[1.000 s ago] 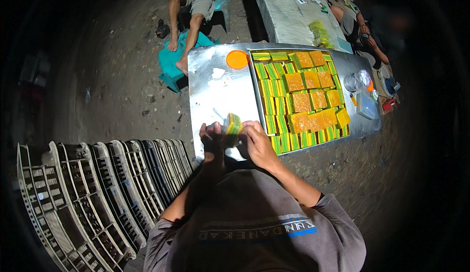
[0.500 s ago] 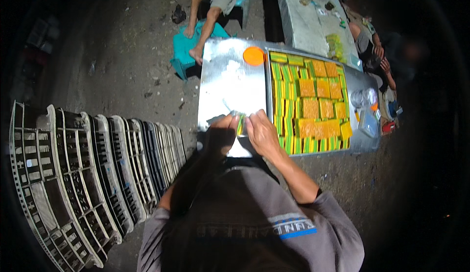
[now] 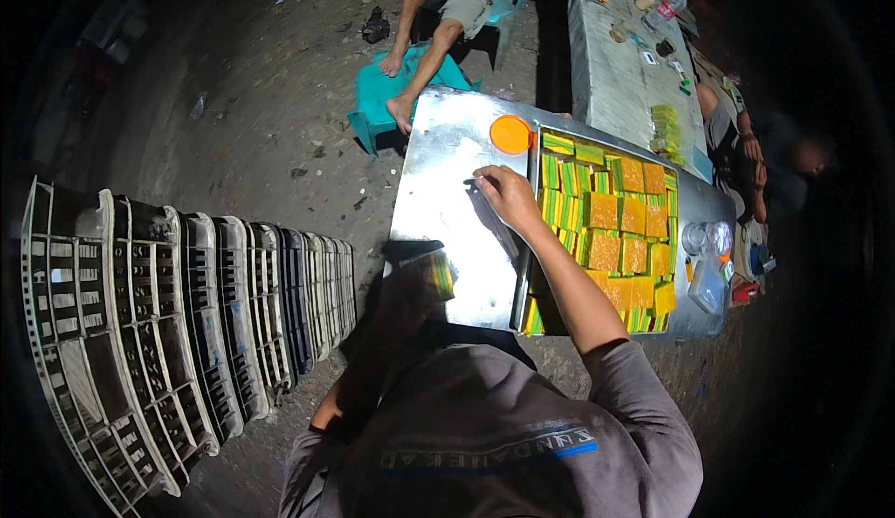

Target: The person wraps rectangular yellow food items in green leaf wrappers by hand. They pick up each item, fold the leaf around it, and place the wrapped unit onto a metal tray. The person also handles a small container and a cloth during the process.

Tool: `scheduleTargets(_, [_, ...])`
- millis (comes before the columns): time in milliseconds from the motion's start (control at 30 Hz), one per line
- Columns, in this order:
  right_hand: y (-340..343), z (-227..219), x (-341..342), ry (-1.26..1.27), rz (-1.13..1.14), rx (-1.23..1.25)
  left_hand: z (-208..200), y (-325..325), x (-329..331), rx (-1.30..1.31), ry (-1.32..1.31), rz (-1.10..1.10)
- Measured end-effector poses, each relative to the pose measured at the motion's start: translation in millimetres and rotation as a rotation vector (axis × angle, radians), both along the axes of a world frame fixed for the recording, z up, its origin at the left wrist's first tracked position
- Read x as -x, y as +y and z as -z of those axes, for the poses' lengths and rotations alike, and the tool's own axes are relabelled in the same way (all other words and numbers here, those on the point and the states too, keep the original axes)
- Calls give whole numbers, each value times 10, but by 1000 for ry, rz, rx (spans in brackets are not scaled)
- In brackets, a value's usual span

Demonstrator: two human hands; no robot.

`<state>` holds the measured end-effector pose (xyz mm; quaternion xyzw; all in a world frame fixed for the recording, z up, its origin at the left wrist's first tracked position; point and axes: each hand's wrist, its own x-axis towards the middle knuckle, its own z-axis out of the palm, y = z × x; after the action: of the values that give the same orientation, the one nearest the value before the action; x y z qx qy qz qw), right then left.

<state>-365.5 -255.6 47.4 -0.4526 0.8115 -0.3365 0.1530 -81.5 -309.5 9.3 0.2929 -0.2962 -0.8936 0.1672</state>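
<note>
A silvery metal table (image 3: 457, 136) lies before me. Over its near left part is my left hand (image 3: 408, 285), deep in shadow, closed around a green-and-yellow layered cake piece (image 3: 438, 274) that looks wrapped in clear film. My right hand (image 3: 509, 199) is stretched forward over the bright metal, thumb and fingers drawn together low at the surface; whatever they pinch, if anything, is too small to make out. Beside it a large tray (image 3: 524, 285) holds rows of striped green-and-yellow cake pieces (image 3: 603, 249), several showing orange tops. A round orange lid (image 3: 510, 134) sits near the tray's far left corner.
Clear plastic containers (image 3: 704, 280) stand right of the tray. Black-and-white plastic crates (image 3: 168, 331) line the floor at left. Beyond the table, a person's bare feet (image 3: 399, 112) rest on a teal stool (image 3: 371, 98). A long pale table (image 3: 606, 70) bears a bottle (image 3: 667, 10); another person sits beside it.
Both hands were together over a cake piece. Now the left has drawn back toward me with it, and the right has gone forward alone. The whole view has shifted slightly.
</note>
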Motion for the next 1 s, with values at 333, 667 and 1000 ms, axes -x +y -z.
scheduleTargets(333, [-557, 819, 197, 356, -14, -69, 35, 117, -348, -47, -28, -54])
scheduleTargets(667, [-474, 723, 181, 143, 157, -139, 166, -24, -348, -46, 34, -33])
scheduleTargets(1000, [-186, 611, 98, 33, 155, 147, 290, -339, -312, -231, 109, 21])
